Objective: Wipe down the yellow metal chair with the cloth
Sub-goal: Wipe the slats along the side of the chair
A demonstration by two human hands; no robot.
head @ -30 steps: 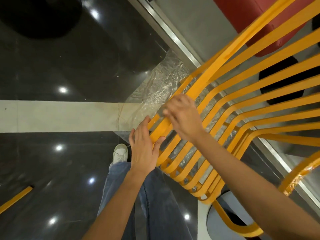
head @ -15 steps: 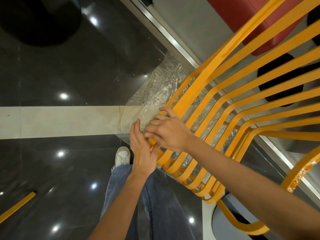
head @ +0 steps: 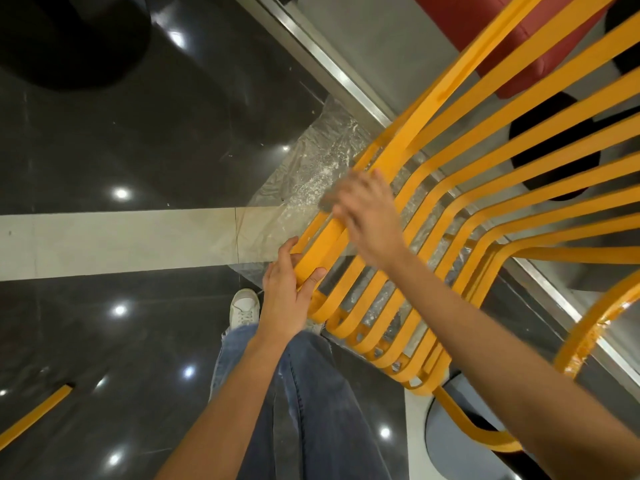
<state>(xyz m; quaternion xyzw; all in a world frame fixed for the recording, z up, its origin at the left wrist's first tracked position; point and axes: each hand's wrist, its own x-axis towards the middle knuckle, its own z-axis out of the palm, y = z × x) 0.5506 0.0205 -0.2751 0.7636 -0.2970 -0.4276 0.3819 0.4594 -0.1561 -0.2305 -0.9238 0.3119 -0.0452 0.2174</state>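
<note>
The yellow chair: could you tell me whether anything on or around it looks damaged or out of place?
Yes. The curved arm at the right has patchy, flaking yellow paint. Under the yellow chair, a crumpled clear plastic sheet dusted with white residue lies on the floor.

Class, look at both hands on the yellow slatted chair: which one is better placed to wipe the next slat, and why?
Right. The right hand lies over the chair slats with a greyish cloth apparently under its blurred fingers; the left hand grips a slat, steadying it.
</note>
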